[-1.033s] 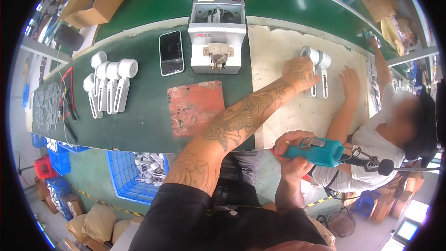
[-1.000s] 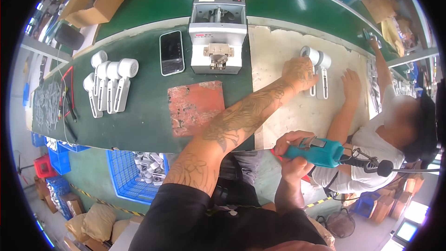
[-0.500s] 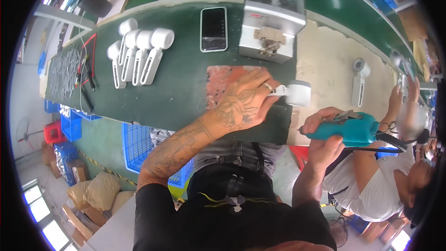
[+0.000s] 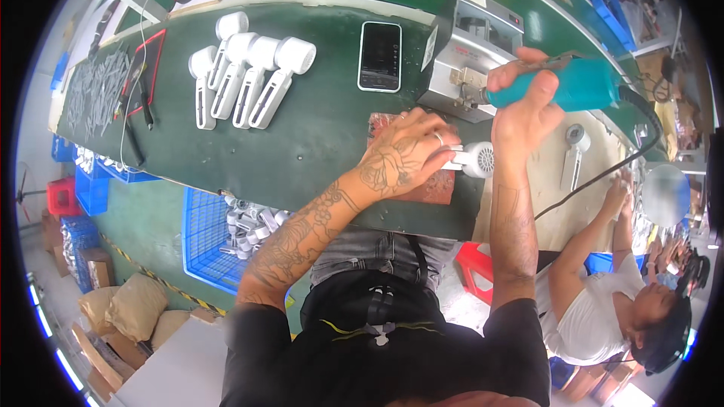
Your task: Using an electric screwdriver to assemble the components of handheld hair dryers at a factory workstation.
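Note:
My left hand is closed around the handle of a white handheld fan, resting it over a worn reddish pad. The fan's round grille head points right, and my fingers hide most of its handle. In my right hand is a teal electric screwdriver, held level with its tip to the left. That tip is at the front outlet of a grey screw feeder; whether it touches cannot be made out.
Several white fans lie at the left, beside a pile of grey parts and a red-edged tray. A phone lies near the feeder. One more fan is at the right, near a co-worker. A blue basket stands below.
My right hand has carried the screwdriver up and forward to the feeder's front. The fan in my left hand has turned so its grille shows. The whole view has shifted.

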`<state>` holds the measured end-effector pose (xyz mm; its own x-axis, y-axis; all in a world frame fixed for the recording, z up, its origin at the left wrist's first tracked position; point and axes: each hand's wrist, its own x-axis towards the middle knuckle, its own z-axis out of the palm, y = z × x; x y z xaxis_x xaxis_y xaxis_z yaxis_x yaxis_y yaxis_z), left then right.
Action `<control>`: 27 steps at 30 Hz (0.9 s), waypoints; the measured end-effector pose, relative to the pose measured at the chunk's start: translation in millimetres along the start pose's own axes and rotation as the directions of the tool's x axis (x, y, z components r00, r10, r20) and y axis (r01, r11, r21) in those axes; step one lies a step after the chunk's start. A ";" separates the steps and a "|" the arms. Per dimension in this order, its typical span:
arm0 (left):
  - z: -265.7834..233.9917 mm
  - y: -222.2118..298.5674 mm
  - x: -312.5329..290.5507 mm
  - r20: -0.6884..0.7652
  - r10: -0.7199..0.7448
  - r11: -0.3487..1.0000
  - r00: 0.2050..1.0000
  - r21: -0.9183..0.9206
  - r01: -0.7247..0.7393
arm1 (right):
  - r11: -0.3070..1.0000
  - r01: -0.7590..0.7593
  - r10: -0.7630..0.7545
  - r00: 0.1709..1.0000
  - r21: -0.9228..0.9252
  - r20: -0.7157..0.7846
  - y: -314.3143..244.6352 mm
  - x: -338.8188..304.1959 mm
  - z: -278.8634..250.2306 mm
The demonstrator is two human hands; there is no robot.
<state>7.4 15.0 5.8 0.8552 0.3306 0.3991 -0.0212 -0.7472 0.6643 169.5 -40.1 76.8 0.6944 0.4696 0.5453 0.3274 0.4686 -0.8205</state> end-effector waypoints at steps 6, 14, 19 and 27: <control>6.0 -1.8 -4.7 -0.038 0.010 1.000 0.999 0.014 -0.009 | 0.996 0.047 -0.043 0.997 -0.073 0.058 15.9 0.2 5.0; -0.5 -1.6 -3.3 -0.010 -0.019 0.999 1.000 -0.028 0.019 | 0.986 -0.150 0.154 0.986 -0.068 0.057 3.6 -11.1 0.5; 2.8 0.8 1.3 -0.016 -0.004 1.000 1.000 -0.007 0.004 | 0.980 -0.195 0.197 0.976 -0.030 0.096 -23.4 -31.6 -22.5; -0.1 1.2 -1.5 -0.001 -0.031 0.999 1.000 -0.026 0.031 | 0.979 -0.185 0.196 0.969 -0.085 0.148 -20.2 -42.5 -20.2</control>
<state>6.1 13.6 6.0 0.8548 0.3543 0.3791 -0.0081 -0.7214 0.6924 146.3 -84.6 66.8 0.6425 0.6575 0.3936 0.2469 0.3086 -0.9186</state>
